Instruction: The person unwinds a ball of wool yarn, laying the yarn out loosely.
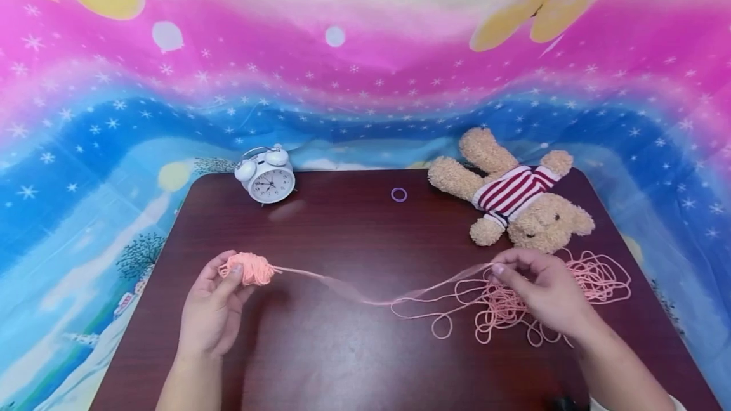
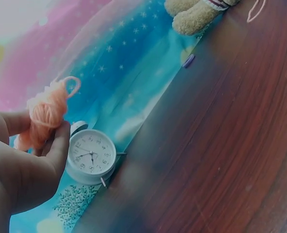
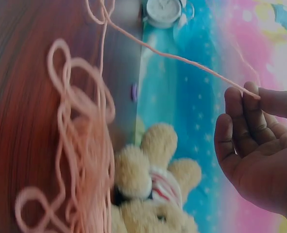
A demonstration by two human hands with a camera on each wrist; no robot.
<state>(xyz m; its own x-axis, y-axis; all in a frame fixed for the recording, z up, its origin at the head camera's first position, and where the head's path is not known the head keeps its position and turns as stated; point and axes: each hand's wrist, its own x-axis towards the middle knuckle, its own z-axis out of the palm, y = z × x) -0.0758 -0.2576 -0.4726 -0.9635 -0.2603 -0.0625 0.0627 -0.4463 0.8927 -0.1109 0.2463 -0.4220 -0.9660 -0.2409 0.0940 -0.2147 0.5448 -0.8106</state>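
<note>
A small wound bundle of peach-pink yarn [image 1: 251,269] is held between the thumb and fingers of my left hand [image 1: 212,309], above the table's left side. From it a strand sags across to my right hand [image 1: 542,290], whose thumb and forefinger pinch it. In the right wrist view the pinched strand [image 3: 192,63] runs to the fingertips, while the other fingers curl loosely. Beneath the right hand lies a loose, looped heap of the same yarn [image 1: 508,316]. The left wrist view shows the bundle [image 2: 48,114] gripped, with a small loop sticking out.
A white twin-bell alarm clock [image 1: 271,184] stands at the back left of the dark brown table [image 1: 331,233]. A purple ring [image 1: 398,195] lies near the back edge. At the back right lies a teddy bear [image 1: 514,192] in a striped shirt. A printed cloth [image 1: 354,94] hangs behind.
</note>
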